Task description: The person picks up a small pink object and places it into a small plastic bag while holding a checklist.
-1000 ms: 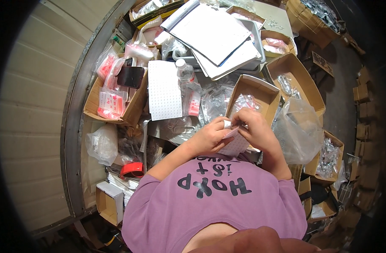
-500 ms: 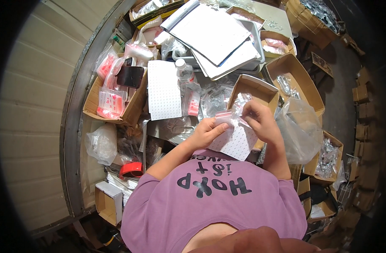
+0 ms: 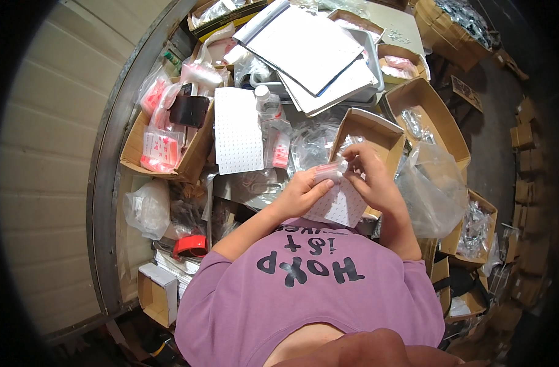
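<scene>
My left hand (image 3: 302,192) pinches a small clear plastic zip bag (image 3: 328,173) with red stripes along its edge, thumb on top. At the bag's right end, my right hand (image 3: 374,182) has its thumb and fingers closed together. A small pale bit shows at those fingertips; whether it is the bag's edge or a separate piece I cannot tell. Below both hands, against the purple shirt, lies a white sheet with rows of small printed marks (image 3: 337,208). Just beyond my right hand stands an open cardboard box (image 3: 383,139) with shiny clear packets in it.
Left of centre lie another marked sheet (image 3: 238,134), a clear bottle (image 3: 267,103) and a box of red-and-clear bags (image 3: 160,150) with a dark phone (image 3: 189,111). Papers (image 3: 310,49) cover a grey bin. On the right are a large clear bag (image 3: 435,196) and more boxes.
My right fingers have shifted slightly left and closed in at the bag's end. The bag and the sheet under the hands have tilted and moved a little.
</scene>
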Action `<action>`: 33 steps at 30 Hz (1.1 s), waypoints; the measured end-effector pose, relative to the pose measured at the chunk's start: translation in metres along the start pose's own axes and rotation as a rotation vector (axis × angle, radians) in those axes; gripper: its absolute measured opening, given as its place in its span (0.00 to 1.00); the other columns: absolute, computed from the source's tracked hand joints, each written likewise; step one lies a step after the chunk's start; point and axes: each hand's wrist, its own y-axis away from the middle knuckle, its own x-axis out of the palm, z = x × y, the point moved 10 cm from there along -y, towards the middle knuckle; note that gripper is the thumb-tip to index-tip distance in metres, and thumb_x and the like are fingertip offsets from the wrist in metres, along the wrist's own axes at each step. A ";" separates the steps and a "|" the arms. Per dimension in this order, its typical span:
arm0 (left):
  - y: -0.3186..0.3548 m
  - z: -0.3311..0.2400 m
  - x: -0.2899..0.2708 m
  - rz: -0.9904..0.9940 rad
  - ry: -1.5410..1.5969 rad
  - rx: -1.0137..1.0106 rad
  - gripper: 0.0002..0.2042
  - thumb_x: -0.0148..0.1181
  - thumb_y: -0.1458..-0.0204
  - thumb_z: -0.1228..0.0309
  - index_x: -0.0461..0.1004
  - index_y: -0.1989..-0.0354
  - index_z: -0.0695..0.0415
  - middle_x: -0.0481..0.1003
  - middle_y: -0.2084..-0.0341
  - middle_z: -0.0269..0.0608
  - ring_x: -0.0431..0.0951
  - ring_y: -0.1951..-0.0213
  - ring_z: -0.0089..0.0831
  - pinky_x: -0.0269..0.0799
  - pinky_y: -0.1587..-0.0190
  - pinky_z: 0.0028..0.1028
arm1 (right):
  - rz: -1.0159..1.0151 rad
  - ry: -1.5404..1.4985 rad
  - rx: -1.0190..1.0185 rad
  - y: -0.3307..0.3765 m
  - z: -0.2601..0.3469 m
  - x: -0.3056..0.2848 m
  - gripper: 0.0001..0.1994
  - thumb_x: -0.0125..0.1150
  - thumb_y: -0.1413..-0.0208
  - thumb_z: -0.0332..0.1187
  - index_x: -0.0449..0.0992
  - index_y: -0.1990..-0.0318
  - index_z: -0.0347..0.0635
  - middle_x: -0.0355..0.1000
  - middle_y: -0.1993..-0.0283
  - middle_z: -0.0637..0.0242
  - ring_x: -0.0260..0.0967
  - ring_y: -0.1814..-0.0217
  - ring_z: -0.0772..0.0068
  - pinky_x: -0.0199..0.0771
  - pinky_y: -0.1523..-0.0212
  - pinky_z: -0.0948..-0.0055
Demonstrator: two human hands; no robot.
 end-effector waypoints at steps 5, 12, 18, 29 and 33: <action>0.003 0.022 0.000 -0.020 0.263 -0.229 0.13 0.51 0.40 0.67 0.74 0.56 0.65 0.76 0.69 0.32 0.72 0.67 0.16 0.68 0.64 0.20 | -0.060 -0.170 0.056 0.002 -0.006 0.001 0.19 0.55 0.54 0.15 0.65 0.53 0.39 0.64 0.60 0.60 0.68 0.61 0.67 0.71 0.60 0.72; 0.003 0.021 0.007 0.084 0.127 -0.232 0.13 0.51 0.41 0.67 0.73 0.55 0.64 0.76 0.68 0.34 0.72 0.66 0.18 0.69 0.62 0.22 | -0.075 -0.012 0.012 -0.003 -0.001 0.011 0.20 0.57 0.55 0.16 0.64 0.53 0.37 0.63 0.59 0.58 0.69 0.62 0.67 0.72 0.61 0.73; 0.001 0.013 0.005 0.036 0.148 -0.159 0.13 0.52 0.41 0.69 0.72 0.52 0.63 0.76 0.65 0.35 0.73 0.63 0.19 0.69 0.58 0.23 | -0.123 -0.113 0.102 -0.004 -0.015 0.002 0.18 0.59 0.51 0.21 0.64 0.53 0.37 0.63 0.58 0.60 0.70 0.63 0.69 0.73 0.63 0.74; 0.002 0.028 0.004 0.000 0.313 -0.285 0.13 0.56 0.44 0.70 0.73 0.53 0.64 0.76 0.66 0.34 0.73 0.64 0.17 0.69 0.60 0.21 | -0.103 -0.221 0.094 -0.005 -0.008 0.007 0.18 0.60 0.51 0.21 0.64 0.52 0.38 0.63 0.59 0.63 0.68 0.65 0.76 0.71 0.63 0.77; 0.004 0.030 0.006 0.014 0.318 -0.344 0.13 0.56 0.43 0.69 0.73 0.54 0.64 0.76 0.66 0.34 0.72 0.65 0.17 0.69 0.62 0.20 | -0.161 -0.267 0.090 -0.003 -0.020 0.006 0.20 0.60 0.53 0.18 0.64 0.51 0.39 0.63 0.61 0.63 0.68 0.63 0.76 0.72 0.63 0.77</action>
